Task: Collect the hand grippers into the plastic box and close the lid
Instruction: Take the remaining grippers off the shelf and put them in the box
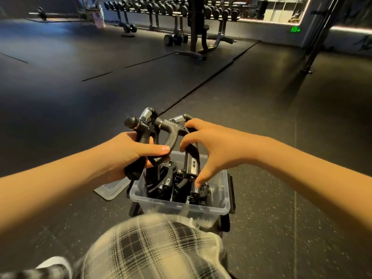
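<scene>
A clear plastic box [218, 206] stands on a low black stand in front of my knee, with several black hand grippers [161, 184] lying inside it. My left hand [128, 154] grips a black hand gripper [144, 127] with a steel spring, held above the box's left edge. My right hand [213, 150] hovers over the box; its curled fingers lie on the handles of a second raised hand gripper [173, 127], and its thumb reaches down among the grippers in the box. The clear lid [111, 189] lies on the floor left of the box.
Dark rubber gym flooring [281, 137] stretches all around. A dumbbell rack [181, 9] and bench frames [193, 41] stand far at the back. My knee in plaid trousers [157, 248] is just below the box.
</scene>
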